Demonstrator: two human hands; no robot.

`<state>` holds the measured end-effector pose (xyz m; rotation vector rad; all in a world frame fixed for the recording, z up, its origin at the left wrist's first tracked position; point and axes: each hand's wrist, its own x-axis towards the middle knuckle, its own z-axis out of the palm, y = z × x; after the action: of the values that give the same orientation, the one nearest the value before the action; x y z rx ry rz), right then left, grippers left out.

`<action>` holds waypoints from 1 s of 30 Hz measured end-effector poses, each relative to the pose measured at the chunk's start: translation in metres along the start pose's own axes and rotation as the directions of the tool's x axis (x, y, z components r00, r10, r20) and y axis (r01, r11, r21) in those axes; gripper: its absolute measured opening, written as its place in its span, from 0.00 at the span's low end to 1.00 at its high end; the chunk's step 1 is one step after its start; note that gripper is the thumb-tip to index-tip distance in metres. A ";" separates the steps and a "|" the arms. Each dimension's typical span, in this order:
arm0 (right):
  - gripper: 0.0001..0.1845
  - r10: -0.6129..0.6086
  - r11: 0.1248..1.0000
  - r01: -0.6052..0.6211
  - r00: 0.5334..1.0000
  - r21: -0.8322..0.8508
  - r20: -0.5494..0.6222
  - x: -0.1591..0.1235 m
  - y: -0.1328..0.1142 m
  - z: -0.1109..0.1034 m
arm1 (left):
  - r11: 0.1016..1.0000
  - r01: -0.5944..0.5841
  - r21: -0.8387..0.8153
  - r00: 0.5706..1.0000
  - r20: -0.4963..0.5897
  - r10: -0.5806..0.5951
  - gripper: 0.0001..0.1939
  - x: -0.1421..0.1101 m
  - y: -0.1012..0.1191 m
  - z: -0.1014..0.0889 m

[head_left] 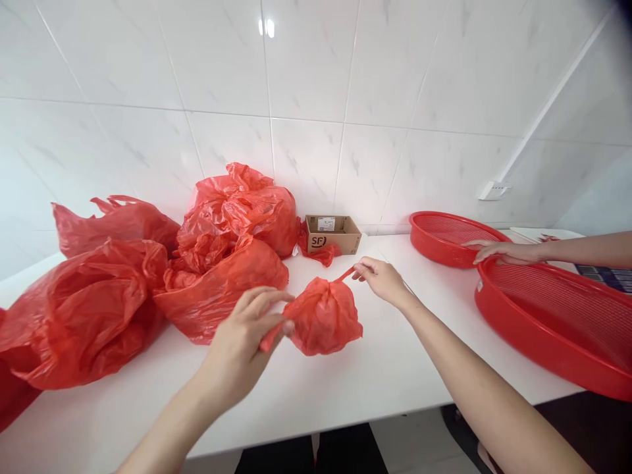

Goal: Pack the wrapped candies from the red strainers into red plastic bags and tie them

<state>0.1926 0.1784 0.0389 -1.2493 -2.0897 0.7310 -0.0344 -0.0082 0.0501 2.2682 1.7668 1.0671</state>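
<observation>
A small red plastic bag (pixel 326 319), rounded and gathered at its top, sits on the white table (pixel 301 395) in front of me. My left hand (pixel 247 339) is closed on a loose end of it at the left, thumb against fingers. With my right hand (pixel 374 275) I pinch a thin red strip, a handle of the same bag, drawn up to the right. What the bag holds is hidden by the red plastic.
Several larger filled red bags (pixel 222 283) crowd the left side. A small open cardboard box (pixel 333 235) stands by the tiled wall. On the right are two red round sieves (pixel 543 329); another person's hand (pixel 508 251) rests on the nearer rim.
</observation>
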 end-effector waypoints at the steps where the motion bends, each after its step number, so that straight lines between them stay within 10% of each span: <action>1: 0.13 0.021 0.999 -0.021 1.000 -0.034 -0.001 0.006 0.005 0.002 | 0.993 0.052 -0.107 0.998 0.050 -0.047 0.18 -0.006 0.000 0.004; 6: 0.15 -0.083 0.996 0.084 0.996 0.028 -0.027 0.004 -0.027 0.002 | 0.577 0.237 -0.782 0.964 0.117 -0.238 0.22 0.003 -0.002 0.019; 9: 0.15 -0.304 0.928 0.284 0.951 0.243 0.050 -0.009 -0.068 -0.007 | 0.331 0.270 -0.904 0.940 0.174 -0.292 0.22 0.026 -0.002 0.023; 14: 0.13 -0.478 0.856 0.418 0.864 0.305 0.158 -0.021 -0.096 0.005 | 0.419 0.440 -0.794 0.897 0.374 -0.234 0.15 0.047 0.012 0.031; 19: 0.10 -0.362 0.930 0.331 0.903 0.162 0.233 -0.020 -0.076 0.018 | 0.442 0.364 -0.820 0.924 0.258 -0.281 0.21 0.046 0.010 0.038; 26: 0.06 -0.315 0.940 0.323 0.946 0.114 -0.083 -0.058 -0.087 0.002 | 0.442 0.339 -0.831 0.928 0.216 -0.305 0.15 0.037 0.010 0.035; 30: 0.08 -0.166 0.963 0.172 0.985 0.207 -0.046 -0.085 -0.079 0.012 | 0.513 0.313 -0.800 0.941 0.188 -0.280 0.11 0.035 0.011 0.023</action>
<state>0.1716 0.0676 0.0695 -0.9481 -2.0076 0.8268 -0.0091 0.0269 0.0543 1.3219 1.1521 1.3630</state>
